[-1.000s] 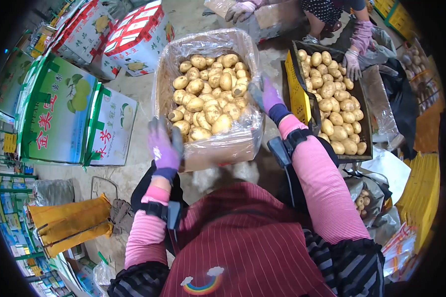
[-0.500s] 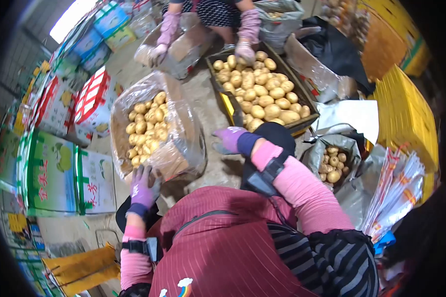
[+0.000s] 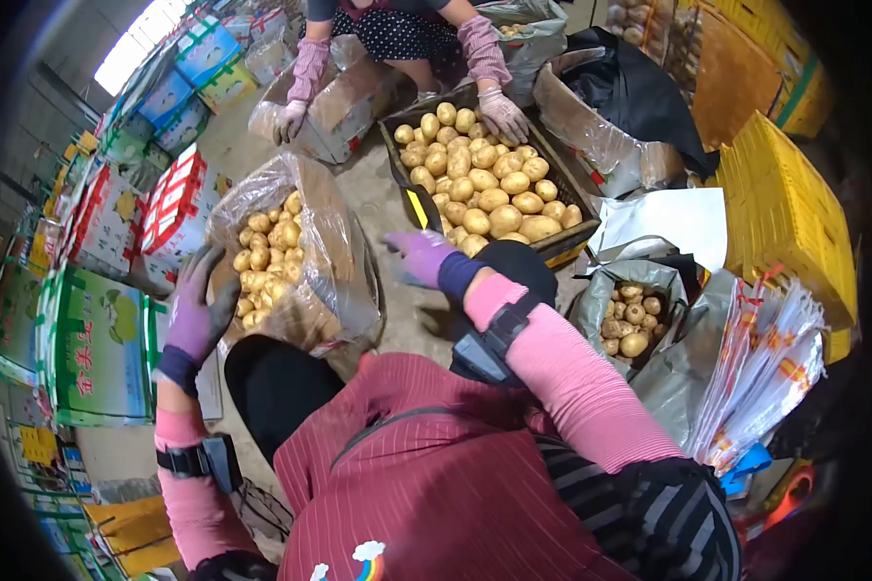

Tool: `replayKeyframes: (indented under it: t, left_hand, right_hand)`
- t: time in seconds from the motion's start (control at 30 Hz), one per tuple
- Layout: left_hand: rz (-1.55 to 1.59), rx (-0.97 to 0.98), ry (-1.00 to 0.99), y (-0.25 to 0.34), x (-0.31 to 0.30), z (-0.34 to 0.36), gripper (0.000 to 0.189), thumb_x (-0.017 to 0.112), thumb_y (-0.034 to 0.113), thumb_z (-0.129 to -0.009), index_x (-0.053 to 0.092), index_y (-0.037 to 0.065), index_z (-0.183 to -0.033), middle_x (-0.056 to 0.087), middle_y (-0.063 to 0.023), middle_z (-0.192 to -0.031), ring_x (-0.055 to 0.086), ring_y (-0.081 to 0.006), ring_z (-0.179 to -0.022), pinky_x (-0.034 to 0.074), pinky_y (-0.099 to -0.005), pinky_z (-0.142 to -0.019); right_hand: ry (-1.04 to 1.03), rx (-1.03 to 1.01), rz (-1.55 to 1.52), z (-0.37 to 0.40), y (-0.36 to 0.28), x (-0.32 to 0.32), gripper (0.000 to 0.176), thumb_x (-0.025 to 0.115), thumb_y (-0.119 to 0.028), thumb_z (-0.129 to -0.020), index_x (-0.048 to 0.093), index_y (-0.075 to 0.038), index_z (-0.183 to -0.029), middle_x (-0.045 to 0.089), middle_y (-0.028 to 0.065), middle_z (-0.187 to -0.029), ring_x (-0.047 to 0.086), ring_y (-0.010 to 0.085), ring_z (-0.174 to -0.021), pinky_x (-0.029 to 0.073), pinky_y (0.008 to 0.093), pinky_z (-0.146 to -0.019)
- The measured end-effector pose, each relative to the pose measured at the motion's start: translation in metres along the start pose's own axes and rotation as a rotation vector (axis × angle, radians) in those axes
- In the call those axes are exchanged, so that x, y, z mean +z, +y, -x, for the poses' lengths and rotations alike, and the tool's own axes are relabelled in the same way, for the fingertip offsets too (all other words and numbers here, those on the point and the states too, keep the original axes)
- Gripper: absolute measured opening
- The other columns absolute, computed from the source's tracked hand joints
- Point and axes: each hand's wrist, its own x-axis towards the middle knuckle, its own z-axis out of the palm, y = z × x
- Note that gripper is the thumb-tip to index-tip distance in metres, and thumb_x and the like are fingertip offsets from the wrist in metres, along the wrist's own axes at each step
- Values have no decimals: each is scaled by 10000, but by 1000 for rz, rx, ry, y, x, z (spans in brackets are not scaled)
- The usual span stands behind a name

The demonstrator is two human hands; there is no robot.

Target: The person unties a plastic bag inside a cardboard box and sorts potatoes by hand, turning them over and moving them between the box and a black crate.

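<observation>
My left hand (image 3: 202, 302), in a purple glove with grey fingers, is at the near left side of a plastic-lined cardboard box (image 3: 344, 276), its fingers stretched and apart. Potatoes (image 3: 269, 254) fill the inside of that box. My right hand (image 3: 419, 256), gloved the same way, hangs over the floor between the box and a dark crate (image 3: 564, 250); its fingers are spread and hold nothing. The crate is heaped with larger potatoes (image 3: 494, 198). Across from me, a co-worker's gloved hand (image 3: 503, 115) rests on the crate's potatoes.
The co-worker's other hand (image 3: 291, 120) is at another lined box (image 3: 344, 116). A grey bag of potatoes (image 3: 633, 322) stands to my right, beside plastic packaging (image 3: 770, 363) and stacked yellow crates (image 3: 790, 223). Printed cartons (image 3: 97, 334) line the left.
My left hand has moved left and up along the box's side. My right hand has shifted slightly left. The co-worker's hand on the potatoes has flattened and moved right.
</observation>
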Motion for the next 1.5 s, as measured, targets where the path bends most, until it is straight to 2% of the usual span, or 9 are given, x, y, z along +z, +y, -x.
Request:
replayKeyframes:
  t: [0.17,0.43,0.67,0.77,0.8,1.03,1.17,1.43,1.5]
  left_hand:
    - [230,156,-146,21,55,-66,473,663,224,-916,587,44,-1346,553,-217,-1419,492,-381,-1354,384,-417,-1137]
    - [-61,579,-460,87,235,-176,640,567,58,-842,473,169,-1465,432,-200,-1535,401,-397,-1425,394,-492,-1129]
    - [-74,812,-235,86,401,-184,465,640,110,-805,644,149,-1268,546,-149,-1437,437,-402,-1390,330,-544,-1158]
    - [-139,721,-597,73,396,-189,281,645,127,-806,682,119,-1084,658,-120,-1229,526,-371,-1293,362,-551,-1122]
    - [82,703,-380,58,404,-177,187,652,113,-791,671,115,-977,690,-92,-1066,581,-340,-1204,397,-530,-1084]
    - [114,534,-415,36,391,-160,256,685,94,-725,662,103,-980,663,-97,-1127,593,-332,-1195,454,-481,-1021]
    - [105,450,-388,42,396,-155,208,680,87,-734,664,96,-941,658,-123,-1081,597,-351,-1183,461,-488,-1006]
    - [229,406,-368,37,397,-143,209,678,96,-745,680,89,-954,655,-152,-1128,577,-370,-1214,452,-501,-1016]
    - [252,401,-351,38,402,-144,207,679,95,-747,679,89,-953,653,-156,-1133,575,-376,-1217,449,-504,-1016]
  right_hand:
    - [484,66,-749,50,30,-78,450,557,-295,-1022,549,-41,-1393,703,84,-1207,684,155,-1022,544,290,-847]
    - [828,321,-689,117,112,-156,446,523,-291,-1061,526,6,-1393,681,119,-1228,668,137,-963,529,223,-781]
    - [551,567,-287,79,238,-72,368,636,-259,-964,665,-51,-1265,727,141,-1122,682,204,-1044,515,326,-954]
    - [493,394,-188,32,246,-58,349,638,-240,-964,657,-58,-1260,725,169,-1120,701,260,-1046,532,353,-936]
    - [433,367,-191,18,250,-53,367,635,-256,-961,647,-63,-1273,722,176,-1119,702,274,-1037,537,362,-921]
    - [-220,384,359,-68,249,-29,704,615,-464,-903,419,-107,-1478,639,206,-1265,686,373,-1011,525,496,-868]
    - [-170,405,451,-92,254,-4,562,639,-394,-870,547,-74,-1323,669,194,-1198,664,377,-1067,527,465,-886]
    - [-182,490,121,-91,248,-48,650,629,-483,-862,572,-61,-1352,693,228,-1186,676,342,-1104,517,433,-954]
    - [20,580,-391,-90,254,-42,752,627,-553,-861,522,-68,-1427,674,247,-1222,658,364,-1140,495,444,-997]
